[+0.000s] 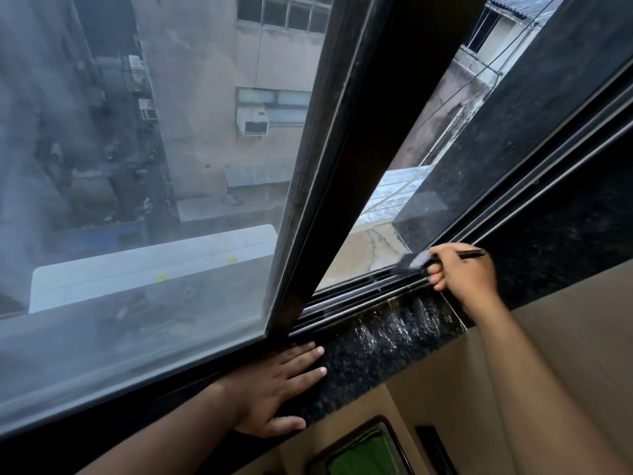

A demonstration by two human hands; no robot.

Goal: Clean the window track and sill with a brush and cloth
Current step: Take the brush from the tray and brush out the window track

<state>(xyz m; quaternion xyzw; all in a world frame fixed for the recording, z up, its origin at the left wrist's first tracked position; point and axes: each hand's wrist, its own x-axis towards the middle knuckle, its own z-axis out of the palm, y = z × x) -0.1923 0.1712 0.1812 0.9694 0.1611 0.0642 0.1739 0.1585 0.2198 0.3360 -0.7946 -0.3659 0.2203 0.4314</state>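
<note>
Step in hand: brushing the window track [359, 296], by my reading; no cloth is in view.
Right hand [462, 272]: clenched around the dark handle of a small brush [416, 260], held like a pen, the handle end sticking out past the knuckles to the right.
Brush: its pale bristle head points left and down, touching or just over the rails at the right end of the open track; motion blur hides the exact contact.
Left hand [274, 389]: released, laid flat with fingers spread on the dark stone sill [387, 337], just beside the foot of the sliding sash frame [342, 166]; it grasps nothing.
Track axis: the rails run from lower left, under the sash frame, up to the right past the brush.
Key relation: the unbrushed stretch lies left of the right hand, along the rails toward the sash frame; the right hand is the nearer one to it, so a stroke along the rails seems the fitting move.
Sill: pale streaks mark the stone between the two hands, dust or wet smears, I cannot tell which.
</note>
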